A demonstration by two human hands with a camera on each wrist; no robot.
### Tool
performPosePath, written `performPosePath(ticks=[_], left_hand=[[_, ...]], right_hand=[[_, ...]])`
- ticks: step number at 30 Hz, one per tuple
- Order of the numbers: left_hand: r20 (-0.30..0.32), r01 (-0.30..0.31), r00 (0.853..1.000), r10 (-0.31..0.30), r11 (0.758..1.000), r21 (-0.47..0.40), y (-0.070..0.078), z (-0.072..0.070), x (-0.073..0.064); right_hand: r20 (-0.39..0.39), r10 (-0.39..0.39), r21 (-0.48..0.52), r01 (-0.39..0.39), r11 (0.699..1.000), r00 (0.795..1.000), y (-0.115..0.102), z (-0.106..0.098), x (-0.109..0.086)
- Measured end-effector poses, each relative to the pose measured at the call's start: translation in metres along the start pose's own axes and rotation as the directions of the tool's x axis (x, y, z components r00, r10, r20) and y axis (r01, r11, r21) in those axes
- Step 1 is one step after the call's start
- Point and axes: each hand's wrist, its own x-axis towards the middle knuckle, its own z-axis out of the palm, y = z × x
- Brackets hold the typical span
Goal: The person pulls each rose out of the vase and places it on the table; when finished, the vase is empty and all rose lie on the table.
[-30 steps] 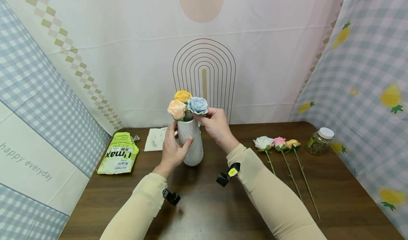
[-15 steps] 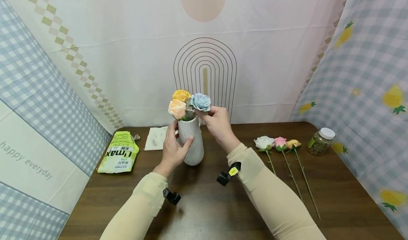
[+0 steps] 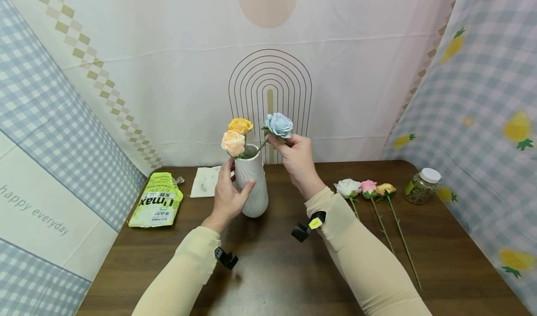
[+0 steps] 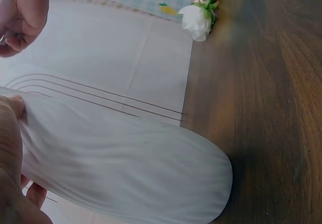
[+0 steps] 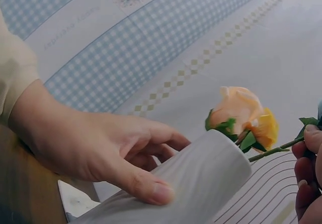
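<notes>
A white ribbed vase [image 3: 253, 185] stands upright on the table, and my left hand [image 3: 230, 195] grips its left side, thumb across the front. In the right wrist view the left thumb [image 5: 151, 190] lies on the vase just below its mouth. Two roses, one peach [image 3: 233, 143] and one yellow [image 3: 241, 126], lean left out of the mouth. My right hand [image 3: 297, 160] pinches a blue rose [image 3: 278, 125] just under its bloom, up and right of the rim. The blue rose's stem [image 5: 282, 148] slants down into the vase mouth; its lower end is hidden inside.
On the right of the wooden table [image 3: 268, 278] lie a white rose [image 3: 347, 188], a pink rose [image 3: 369, 188] and an orange-yellow rose [image 3: 385, 189], beside a lidded jar [image 3: 422, 186]. A green bag [image 3: 157, 202] and a white sheet [image 3: 204, 182] lie left. A patterned curtain hangs behind.
My right hand has moved up and right with the blue rose, away from the other two blooms, baring more of its stem. The left hand has stayed on the vase.
</notes>
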Motion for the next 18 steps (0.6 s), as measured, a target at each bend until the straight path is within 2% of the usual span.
performPosePath(ticks=[11,18], left_hand=[[-0.010,-0.015,1.000,0.015,1.000,-0.013,-0.001,0.000,0.001],[-0.010,-0.021,1.000,0.021,1.000,-0.018,0.000,0.000,0.001]], right_hand=[[-0.098,-0.037,0.149,0.051,0.988,0.995,-0.020,-0.023,0.005],[-0.158,-0.047,0.149,0.071,0.986,0.986,-0.026,-0.043,0.009]])
